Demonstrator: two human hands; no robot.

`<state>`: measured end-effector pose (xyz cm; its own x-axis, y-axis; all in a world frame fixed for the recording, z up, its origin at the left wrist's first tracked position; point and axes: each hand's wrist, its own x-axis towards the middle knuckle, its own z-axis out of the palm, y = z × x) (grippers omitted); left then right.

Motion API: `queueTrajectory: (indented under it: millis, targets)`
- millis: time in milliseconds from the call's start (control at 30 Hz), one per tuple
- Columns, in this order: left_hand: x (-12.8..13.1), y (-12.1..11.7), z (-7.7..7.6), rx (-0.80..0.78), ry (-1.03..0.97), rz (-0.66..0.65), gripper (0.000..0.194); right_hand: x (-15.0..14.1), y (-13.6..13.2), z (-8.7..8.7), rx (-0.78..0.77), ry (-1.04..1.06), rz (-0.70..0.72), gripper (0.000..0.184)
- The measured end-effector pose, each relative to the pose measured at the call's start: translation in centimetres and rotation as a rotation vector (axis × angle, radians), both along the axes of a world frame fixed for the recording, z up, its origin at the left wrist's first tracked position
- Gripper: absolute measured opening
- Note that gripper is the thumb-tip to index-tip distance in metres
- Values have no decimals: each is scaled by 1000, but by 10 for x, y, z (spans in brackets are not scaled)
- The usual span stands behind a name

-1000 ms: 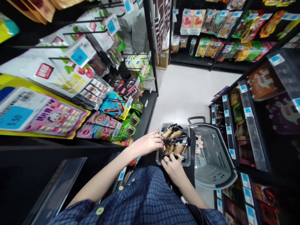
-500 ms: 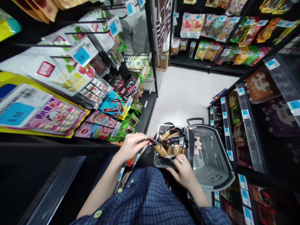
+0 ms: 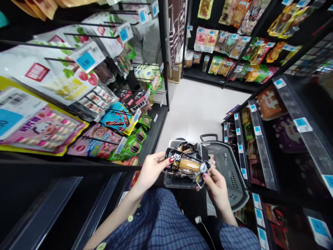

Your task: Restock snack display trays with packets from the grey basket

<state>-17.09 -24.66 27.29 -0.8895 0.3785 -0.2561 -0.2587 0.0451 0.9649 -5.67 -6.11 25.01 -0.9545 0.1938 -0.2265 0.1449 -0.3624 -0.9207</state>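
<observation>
Stretched between both hands is a snack packet (image 3: 189,166), black at its ends, with a clear window showing a brown sausage-like piece. My left hand (image 3: 156,168) pinches its left end, thumb on top. At the other end, my right hand (image 3: 213,182) grips the black corner between thumb and fingers. Directly beneath the packet sits a clear plastic tub (image 3: 168,182), holding several more black packets (image 3: 186,146). The held packet hides much of the tub's contents.
A grey shopping basket (image 3: 231,163) with a handle (image 3: 208,135) stands right of the tub, a printed packet inside. Racks of bagged snacks (image 3: 62,80) line the left. Shelves with price tags (image 3: 257,131) run along the right. Pale floor (image 3: 186,107) stretches ahead to more hanging bags (image 3: 205,40).
The packet has been lifted from among the others and turned, its printed front now facing up. My right hand has shifted right and grips its end. The view has moved slightly.
</observation>
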Motion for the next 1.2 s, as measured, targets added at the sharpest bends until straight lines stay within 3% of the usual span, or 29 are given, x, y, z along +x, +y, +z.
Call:
queueTrajectory:
  millis: [200, 333, 400, 533, 733, 867, 967, 1100, 1200]
  targets:
    - [3, 2, -1, 43, -67, -30, 26, 5, 3, -2, 27, -26, -20, 13]
    - [4, 0, 2, 115, -127, -139, 43, -4, 19, 18, 262, 35, -52, 20]
    - [5, 1, 4, 109, -142, -270, 47, -17, 32, 35, 426, 42, 36, 24]
    - [13, 11, 4, 117, -251, -512, 38, -53, 52, 65, 673, 55, 343, 27]
    - [22, 26, -2, 138, -234, -535, 38, -92, 47, 86, 933, 39, 560, 31]
    - [17, 28, -1, 62, -146, -631, 36, -97, 39, 87, 863, 69, 668, 31]
    - [13, 31, 1, 60, -122, -627, 35, -91, 38, 75, 647, 103, 486, 28]
    - [9, 36, -1, 110, -29, -414, 35, -68, 37, 50, 347, 119, 84, 30]
    - [6, 43, -6, 131, 1, -171, 38, -46, 24, 35, 321, 35, 96, 27]
